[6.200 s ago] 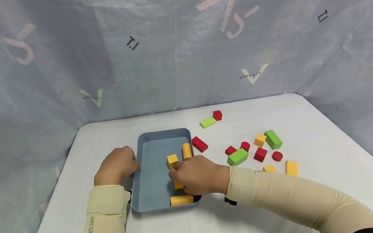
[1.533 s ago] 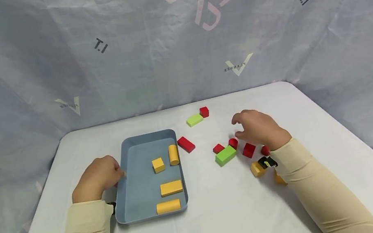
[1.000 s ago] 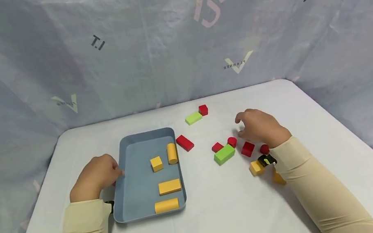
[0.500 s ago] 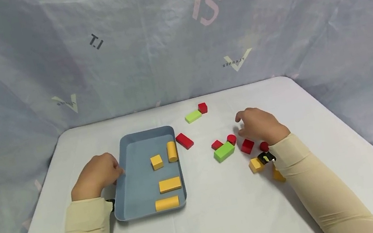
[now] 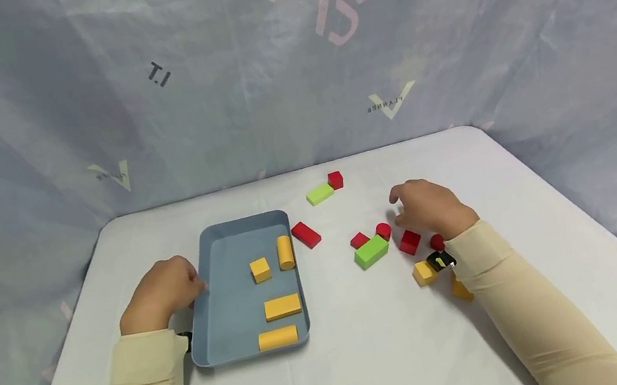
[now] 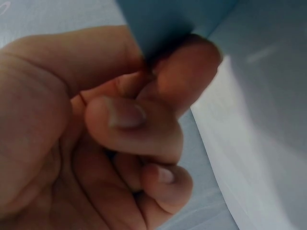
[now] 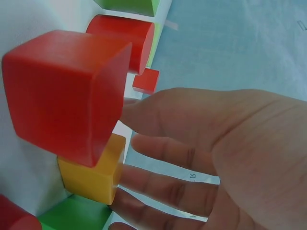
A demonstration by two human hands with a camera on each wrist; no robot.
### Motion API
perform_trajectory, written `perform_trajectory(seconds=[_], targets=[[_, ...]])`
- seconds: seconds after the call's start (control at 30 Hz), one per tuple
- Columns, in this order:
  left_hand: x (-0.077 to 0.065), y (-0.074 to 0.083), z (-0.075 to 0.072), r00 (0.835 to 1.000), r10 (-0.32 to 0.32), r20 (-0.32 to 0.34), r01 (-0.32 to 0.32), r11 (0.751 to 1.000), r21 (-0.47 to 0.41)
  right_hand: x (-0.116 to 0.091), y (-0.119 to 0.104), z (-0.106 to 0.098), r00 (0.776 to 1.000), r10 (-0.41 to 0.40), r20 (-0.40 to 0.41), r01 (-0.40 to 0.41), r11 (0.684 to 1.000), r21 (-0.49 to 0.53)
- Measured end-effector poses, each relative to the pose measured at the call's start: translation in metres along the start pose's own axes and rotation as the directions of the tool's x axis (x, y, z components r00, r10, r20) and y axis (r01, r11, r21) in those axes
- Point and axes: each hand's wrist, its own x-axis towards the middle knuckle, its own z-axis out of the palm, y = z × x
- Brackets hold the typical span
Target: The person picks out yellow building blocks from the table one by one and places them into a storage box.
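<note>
Behind the work, a grey backdrop [image 5: 239, 81] is hanging, carrying "PLANNER" in mirror writing on its right side. Below it, a white table [image 5: 375, 359] is filling the foreground. Two cream sleeves [image 5: 541, 316] are stretching over it, the left one showing blurred print. A blue-grey tray [image 5: 223, 304] is sitting on the table's left half. The left hand [image 5: 162, 292] is pinching the tray's left wall. The right hand [image 5: 428, 206] is hovering among loose pieces well right of the tray, its thumb and fingers standing apart; whether they are touching the yellow cube [image 7: 91, 175] beside them, I cannot tell. Inside the tray, a yellow rectangular block [image 5: 282, 307] is lying above a yellow cylinder [image 5: 278, 337] at the near wall, while another cylinder [image 5: 285, 253] is lying along the right wall and a small cube [image 5: 260, 270] is resting beside it. Outside, a green block [image 5: 371, 252], a red bar [image 5: 306, 235] and a red cube [image 5: 410, 243] are lying between tray and right hand.
</note>
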Motion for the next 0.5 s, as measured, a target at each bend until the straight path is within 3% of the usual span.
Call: perform_trajectory(seconds=[0.5], targets=[[0.0027, 0.0000, -0.0016, 1.000, 0.009, 0.000, -0.009, 1.000, 0.015, 0.0027, -0.0017, -0.0011, 0.996, 0.030, 0.082, -0.031, 1.000, 0.004]])
